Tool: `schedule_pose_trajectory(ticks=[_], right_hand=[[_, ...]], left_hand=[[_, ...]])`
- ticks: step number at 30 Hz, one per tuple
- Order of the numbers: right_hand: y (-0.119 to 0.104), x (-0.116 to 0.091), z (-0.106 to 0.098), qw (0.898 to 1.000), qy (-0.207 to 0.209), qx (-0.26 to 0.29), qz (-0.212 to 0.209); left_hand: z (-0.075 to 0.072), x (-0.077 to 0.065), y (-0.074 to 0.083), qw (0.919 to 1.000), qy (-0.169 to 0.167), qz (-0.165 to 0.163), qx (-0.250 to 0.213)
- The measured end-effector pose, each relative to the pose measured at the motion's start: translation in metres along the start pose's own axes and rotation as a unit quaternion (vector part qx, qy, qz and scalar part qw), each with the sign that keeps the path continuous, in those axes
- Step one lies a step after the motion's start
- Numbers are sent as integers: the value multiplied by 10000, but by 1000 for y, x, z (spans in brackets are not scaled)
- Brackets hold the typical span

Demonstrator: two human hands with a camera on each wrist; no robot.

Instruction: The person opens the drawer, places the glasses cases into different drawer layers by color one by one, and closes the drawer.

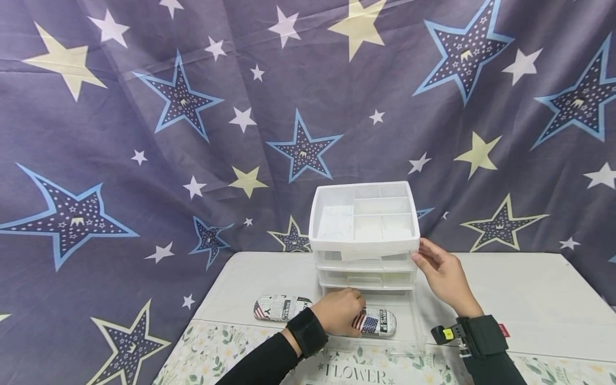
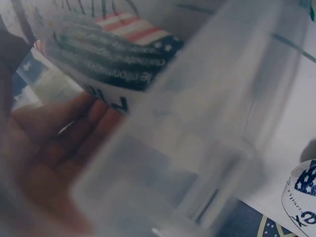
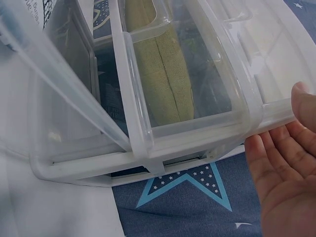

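A white storage drawer unit (image 1: 366, 247) stands on the table, its clear bottom drawer (image 1: 409, 307) pulled out towards me. In that drawer lies a glasses case (image 1: 383, 323) with newspaper and flag print. My left hand (image 1: 339, 311) holds its left end, the fingers curled over it from above. The left wrist view shows this glasses case (image 2: 118, 64) partly behind the cloudy drawer wall. My right hand (image 1: 445, 275) grips the unit's upper right side, thumb (image 3: 303, 101) at the front and fingers along the side.
A second glasses case (image 1: 280, 308) with similar print lies on the table left of the unit. The unit's top tray (image 1: 337, 222) has several compartments. Inside a closed middle drawer is a yellow-green item (image 3: 163, 74). Behind the table hangs a star-patterned curtain (image 1: 298, 80).
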State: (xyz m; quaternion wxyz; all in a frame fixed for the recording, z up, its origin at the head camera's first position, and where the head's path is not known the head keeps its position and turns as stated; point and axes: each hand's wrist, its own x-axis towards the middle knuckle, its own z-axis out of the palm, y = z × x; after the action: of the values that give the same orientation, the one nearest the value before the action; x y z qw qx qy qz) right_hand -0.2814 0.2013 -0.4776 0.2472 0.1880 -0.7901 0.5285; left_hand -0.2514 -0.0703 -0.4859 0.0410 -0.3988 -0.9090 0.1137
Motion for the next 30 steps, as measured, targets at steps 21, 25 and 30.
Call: schedule_pose_trajectory(ticks=[21, 25, 30], right_hand=[[0, -2, -2, 9998, 43, 166, 29], [0, -2, -2, 9999, 62, 93, -5], [-2, -2, -1, 10000, 30, 42, -37]], left_hand=[[-7, -32, -3, 9961, 551, 432, -536], [-7, -32, -3, 9966, 530, 465, -437], [-7, -29, -7, 9966, 552, 284, -546]])
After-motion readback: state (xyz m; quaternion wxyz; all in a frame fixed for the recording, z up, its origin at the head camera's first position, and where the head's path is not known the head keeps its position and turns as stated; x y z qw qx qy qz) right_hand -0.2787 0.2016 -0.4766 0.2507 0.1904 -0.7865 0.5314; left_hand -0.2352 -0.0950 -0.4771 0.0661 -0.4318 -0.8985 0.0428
